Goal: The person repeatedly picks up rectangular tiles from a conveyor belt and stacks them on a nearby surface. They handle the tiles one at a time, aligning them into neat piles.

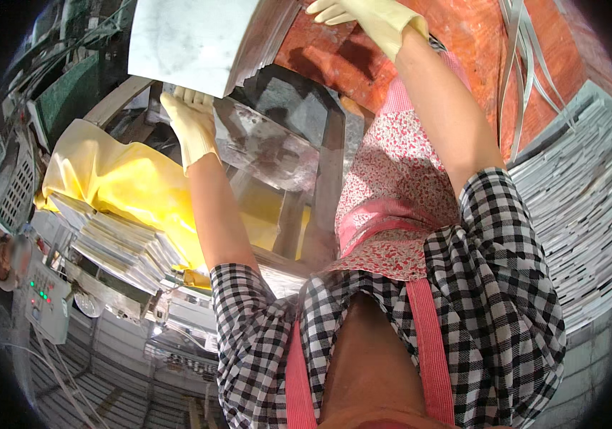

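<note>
My left hand [193, 129], in a pale yellow rubber glove, is at the near edge of a stack of white-topped flat slabs [184, 46]. One of its digits sticks out to the side, and the other fingertips meet the stack's edge; I cannot make out a grip. To the right of the stack my right hand [363, 18], gloved alike, stretches its fingers out above an orange-red surface [456, 36]. Nothing shows in it. The stack's far end is cut off by the picture's upper rim.
Yellow sheeting [127, 186] drapes at the left beside layered slabs [131, 243]. A control box with lit buttons [48, 304] stands at lower left. Loose pale straps [524, 71] hang over the orange surface. Tightly packed thin slabs [581, 214] fill the right side.
</note>
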`<move>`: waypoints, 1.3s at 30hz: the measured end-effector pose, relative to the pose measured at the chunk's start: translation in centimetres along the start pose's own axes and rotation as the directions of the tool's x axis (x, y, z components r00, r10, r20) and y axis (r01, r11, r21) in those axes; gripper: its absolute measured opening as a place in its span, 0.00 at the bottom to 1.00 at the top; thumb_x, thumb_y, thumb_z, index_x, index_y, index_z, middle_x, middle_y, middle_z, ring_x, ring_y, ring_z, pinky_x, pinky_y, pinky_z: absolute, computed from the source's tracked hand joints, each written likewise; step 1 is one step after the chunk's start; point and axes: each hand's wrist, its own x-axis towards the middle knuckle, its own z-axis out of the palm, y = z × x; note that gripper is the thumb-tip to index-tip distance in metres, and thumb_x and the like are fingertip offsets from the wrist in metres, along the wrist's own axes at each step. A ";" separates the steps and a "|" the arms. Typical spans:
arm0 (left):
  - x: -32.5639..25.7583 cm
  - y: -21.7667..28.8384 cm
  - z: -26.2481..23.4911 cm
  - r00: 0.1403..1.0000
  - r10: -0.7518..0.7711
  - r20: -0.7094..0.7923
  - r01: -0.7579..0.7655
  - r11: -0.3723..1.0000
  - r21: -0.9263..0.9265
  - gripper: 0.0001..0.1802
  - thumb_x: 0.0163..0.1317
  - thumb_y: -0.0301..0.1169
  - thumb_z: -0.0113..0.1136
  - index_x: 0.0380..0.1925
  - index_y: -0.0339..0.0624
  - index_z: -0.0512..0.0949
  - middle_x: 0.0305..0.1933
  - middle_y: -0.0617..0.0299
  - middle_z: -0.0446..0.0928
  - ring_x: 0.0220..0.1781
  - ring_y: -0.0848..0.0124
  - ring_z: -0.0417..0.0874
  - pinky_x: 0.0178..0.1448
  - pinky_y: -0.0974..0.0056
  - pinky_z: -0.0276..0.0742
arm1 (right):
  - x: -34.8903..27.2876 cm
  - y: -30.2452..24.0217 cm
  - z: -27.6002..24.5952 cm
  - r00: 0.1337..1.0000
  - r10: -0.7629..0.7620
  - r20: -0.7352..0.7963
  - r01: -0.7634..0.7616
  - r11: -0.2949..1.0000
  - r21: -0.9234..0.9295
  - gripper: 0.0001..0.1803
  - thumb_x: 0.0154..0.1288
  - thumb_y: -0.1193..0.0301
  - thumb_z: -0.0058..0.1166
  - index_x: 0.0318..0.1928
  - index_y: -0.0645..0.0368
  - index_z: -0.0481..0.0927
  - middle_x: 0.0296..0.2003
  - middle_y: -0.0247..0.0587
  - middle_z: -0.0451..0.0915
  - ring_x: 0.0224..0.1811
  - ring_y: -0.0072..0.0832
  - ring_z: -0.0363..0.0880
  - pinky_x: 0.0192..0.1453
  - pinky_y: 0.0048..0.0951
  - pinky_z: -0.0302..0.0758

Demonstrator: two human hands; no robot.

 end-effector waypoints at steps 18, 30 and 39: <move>0.2 2.9 2.2 0.978 0.157 0.138 -0.161 0.987 0.019 0.38 0.79 0.53 0.42 0.76 0.36 0.55 0.79 0.49 0.59 0.77 0.53 0.65 0.80 0.53 0.63 | 2.1 -1.8 4.9 0.919 0.017 0.393 0.169 0.885 -0.434 0.38 0.75 0.47 0.50 0.54 0.80 0.78 0.48 0.64 0.85 0.45 0.45 0.90 0.45 0.38 0.89; -2.7 3.7 7.3 0.960 0.238 -0.144 -0.178 0.923 0.340 0.35 0.80 0.53 0.41 0.78 0.46 0.56 0.74 0.53 0.67 0.69 0.59 0.73 0.72 0.55 0.69 | -0.4 -4.1 6.0 0.956 0.085 0.280 -0.045 0.988 -0.145 0.31 0.77 0.47 0.52 0.52 0.69 0.81 0.37 0.45 0.84 0.41 0.32 0.84 0.47 0.32 0.80; -2.8 3.7 7.5 0.954 0.250 -0.163 -0.198 0.939 0.282 0.35 0.80 0.54 0.40 0.78 0.48 0.55 0.73 0.56 0.68 0.68 0.59 0.74 0.70 0.55 0.72 | -0.5 -4.7 6.2 0.952 0.199 0.232 -0.133 0.953 -0.271 0.28 0.77 0.50 0.55 0.50 0.68 0.79 0.40 0.46 0.82 0.40 0.31 0.82 0.47 0.30 0.80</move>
